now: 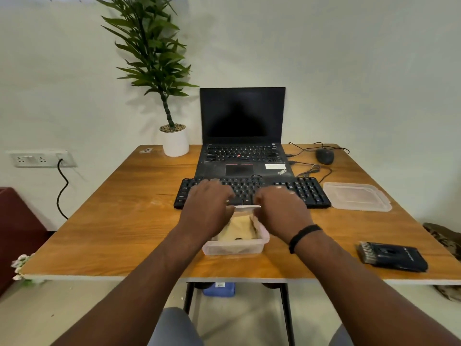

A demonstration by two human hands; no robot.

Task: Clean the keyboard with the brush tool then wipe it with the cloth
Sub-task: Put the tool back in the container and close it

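Wooden table (104, 221) fills mid-frame, edge running across lower third. Tall green plant (152, 53) in white pot (175, 143) at upper left-centre, by table's far edge. Open laptop (242, 136), screen dark, sits centre, just above the black keyboard (311, 192), which lies crosswise at frame centre, its near edge just beyond a clear plastic container (234, 247). Container is centre-low w/ a yellowish cloth (240, 229) bunched inside. Clear lid (356, 196) flat on table right of keyboard, just beside its right end. Black brush tool (393, 255) w/ bristle row at its left end lies lower right, near table's front edge, well apart from both hands. Black mouse (325, 156) upper right of laptop, cables trailing betw. them. Wall socket strip (40, 158) at left, black cord hanging down.

Left hand (207, 208) is palm down over container's left side & keyboard's left-centre, fingers reaching fwd, a bit blurred; can't tell if it grips anything. Right hand (279, 208) palm down over container's right side, fingers bent toward the far rim; whether it pinches the rim – can't tell. Black wristband (303, 237) on right wrist.
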